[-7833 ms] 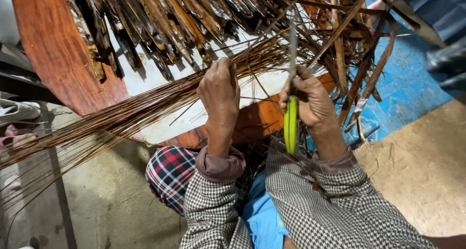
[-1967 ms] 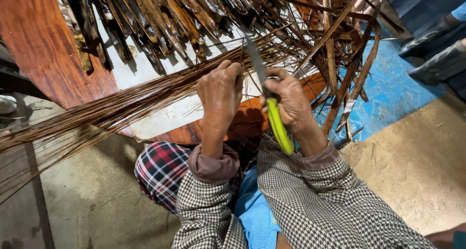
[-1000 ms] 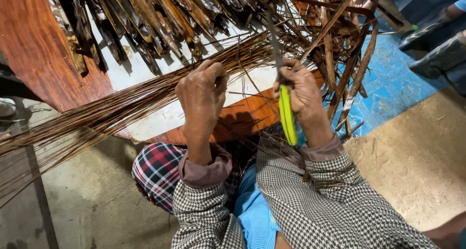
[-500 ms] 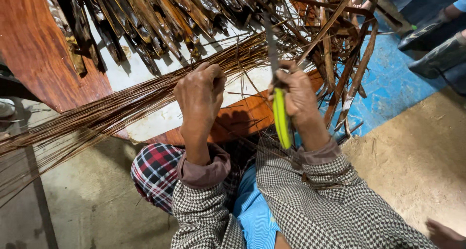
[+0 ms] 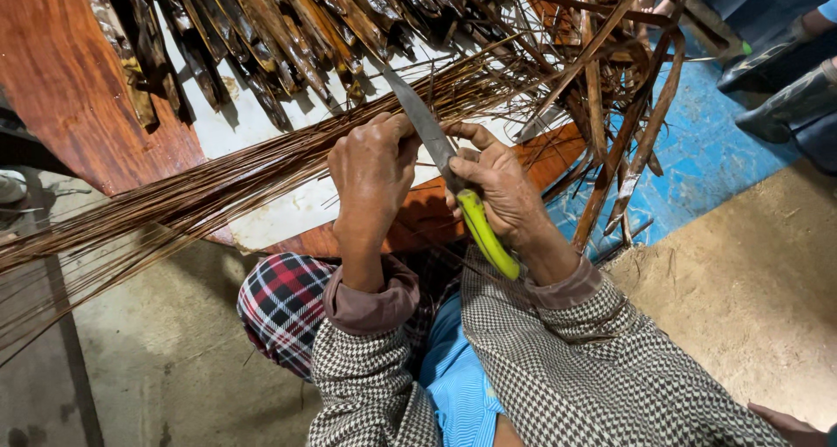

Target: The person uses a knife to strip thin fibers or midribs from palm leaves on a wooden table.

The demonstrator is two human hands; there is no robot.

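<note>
My right hand (image 5: 497,190) grips a knife by its yellow-green handle (image 5: 485,238); the grey blade (image 5: 417,111) points up and to the left, across the fibres. Close beside it, my left hand (image 5: 373,172) is closed on thin brown fibres of a long bundle of thin sticks (image 5: 174,207), which runs from the left edge up toward the centre. The blade passes just right of my left thumb. Behind the hands lies a heap of dry brown leaf strips (image 5: 288,28).
A reddish wooden board (image 5: 74,81) and a white sheet (image 5: 261,133) lie under the leaves. Loose curled strips (image 5: 641,107) hang at right over a blue mat (image 5: 706,150). Another person's dark boots (image 5: 780,81) stand at top right. A checked cloth (image 5: 283,307) covers my knee.
The knife has swung from upright to slanting up-left, its blade now next to my left hand. My right hand moved left and closer to my left hand.
</note>
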